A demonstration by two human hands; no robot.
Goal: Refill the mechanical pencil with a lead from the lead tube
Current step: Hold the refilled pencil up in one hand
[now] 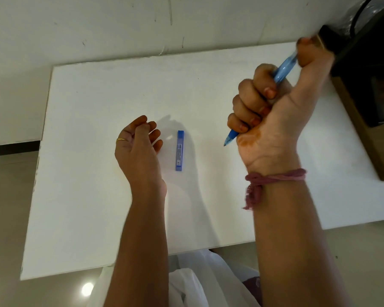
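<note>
- White table (87, 196) is sitting against a pale wall (98, 25), with some dark gear (368, 63) crowding the far right corner.
- My right hand (273, 116) is raised over the table and fisting the blue pencil (283, 68). All four fingers are wrapping round the barrel, the thumb is lying up along it, and the tip is poking out below my pinky, pointing down-left.
- Red thread (273, 178) is hanging off that wrist.
- My left hand (138, 142) is resting on the table, fingers loosely curling and holding nothing, gold ring (120, 140) showing.
- Blue lead tube (179, 150) is lying flat on the table between my hands, just right of my left fingers, not touching them.
</note>
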